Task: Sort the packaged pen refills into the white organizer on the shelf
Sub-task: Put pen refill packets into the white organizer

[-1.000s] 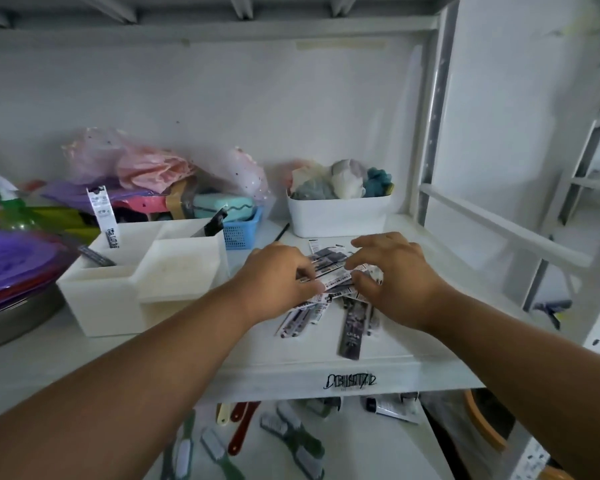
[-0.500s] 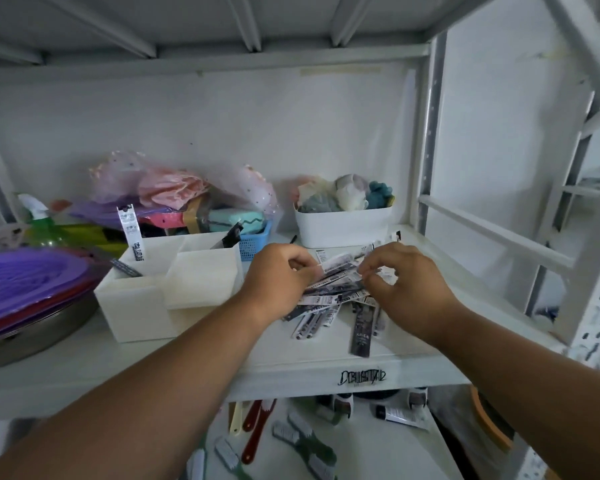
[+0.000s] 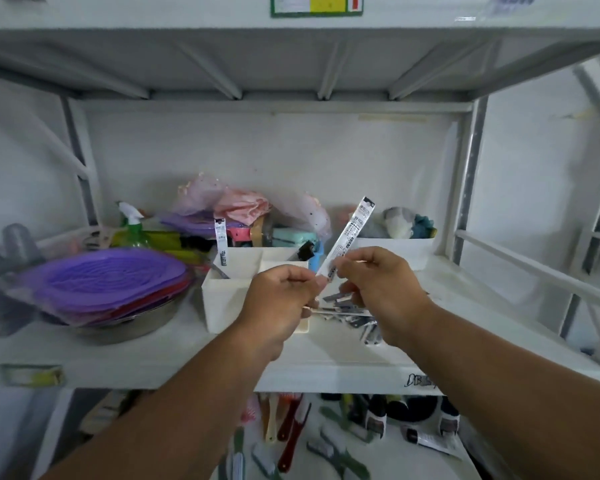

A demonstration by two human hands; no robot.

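Note:
A long white packaged pen refill (image 3: 352, 233) points up and to the right above the shelf. Its lower end is pinched between my left hand (image 3: 281, 306) and my right hand (image 3: 378, 289), which meet over the pile. The pile of packaged refills (image 3: 349, 311) lies on the shelf (image 3: 146, 355), partly hidden under my right hand. The white organizer (image 3: 224, 304) stands just left of the pile, behind my left hand. One refill pack (image 3: 221, 245) stands upright in its back left compartment, and a dark pack (image 3: 305, 250) leans at its back right.
A stack of purple and red lids on a metal bowl (image 3: 111, 289) fills the shelf's left part. A white bin of soft items (image 3: 395, 249) stands at the back right, a spray bottle (image 3: 134, 226) and bags behind. Brushes and tubes lie on the lower shelf (image 3: 388, 459).
Both hands rose from the pile and lifted one white refill pack, now held tilted up to the right. The camera tipped upward, so the shelf above shows.

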